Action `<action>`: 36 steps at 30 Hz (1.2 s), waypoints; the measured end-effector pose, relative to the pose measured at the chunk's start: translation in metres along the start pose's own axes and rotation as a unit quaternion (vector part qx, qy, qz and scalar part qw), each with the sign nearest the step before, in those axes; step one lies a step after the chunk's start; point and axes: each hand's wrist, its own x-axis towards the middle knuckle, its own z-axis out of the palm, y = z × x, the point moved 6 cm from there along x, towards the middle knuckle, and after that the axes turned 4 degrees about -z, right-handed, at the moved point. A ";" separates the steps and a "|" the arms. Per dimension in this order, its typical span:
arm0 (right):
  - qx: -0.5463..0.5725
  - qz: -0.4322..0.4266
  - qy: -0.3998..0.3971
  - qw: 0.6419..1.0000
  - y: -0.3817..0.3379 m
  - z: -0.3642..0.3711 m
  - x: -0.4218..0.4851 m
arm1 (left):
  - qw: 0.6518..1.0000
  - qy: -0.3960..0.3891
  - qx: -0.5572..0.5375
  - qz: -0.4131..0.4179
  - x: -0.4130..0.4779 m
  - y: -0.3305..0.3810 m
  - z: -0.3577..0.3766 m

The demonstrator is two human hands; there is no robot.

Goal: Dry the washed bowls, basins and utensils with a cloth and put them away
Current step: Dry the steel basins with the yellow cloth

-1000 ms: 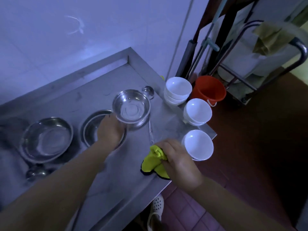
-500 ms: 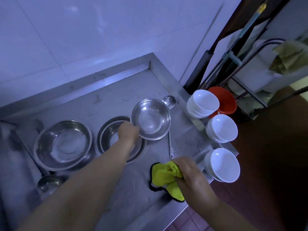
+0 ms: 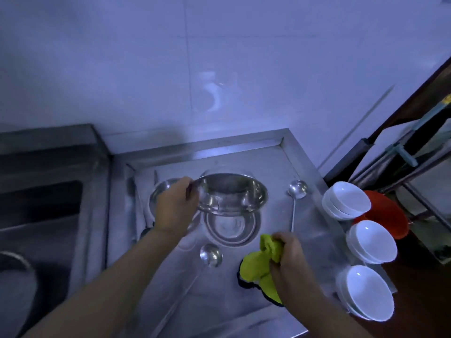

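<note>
My left hand (image 3: 174,207) grips the rim of a steel basin (image 3: 231,193) and holds it tilted in the air above the steel counter (image 3: 314,230). Under it another steel basin (image 3: 230,228) lies on the counter, and a third basin (image 3: 162,189) shows behind my left hand. My right hand (image 3: 289,258) grips a bunched yellow-green cloth (image 3: 260,265) low over the counter's front part. One ladle (image 3: 211,254) lies in front of the basins, and a second ladle (image 3: 297,190) lies to their right. Three stacks of white bowls (image 3: 346,200) (image 3: 372,241) (image 3: 368,292) line the counter's right edge.
A dark sink (image 3: 41,215) lies to the left of the counter. A white tiled wall (image 3: 219,69) rises behind. To the right, below the counter, stand an orange bucket (image 3: 388,213) and a metal cart frame (image 3: 419,181). The counter's front edge is close to my arms.
My left hand has lifted the basin higher and tilted it on its side. The right hand has gathered the cloth and raised it off the counter. My view has swung upward and left.
</note>
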 end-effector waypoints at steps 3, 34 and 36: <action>0.038 -0.061 -0.023 0.997 -0.028 0.015 0.002 | 0.998 0.048 0.024 0.033 -0.020 -0.001 -0.047; -0.263 -0.548 0.114 0.786 -0.209 0.051 0.014 | 0.973 0.224 -0.053 -0.002 -0.125 0.018 -0.240; -0.284 -0.550 0.127 0.775 -0.210 0.042 0.022 | 0.970 0.233 -0.057 0.026 -0.122 0.022 -0.250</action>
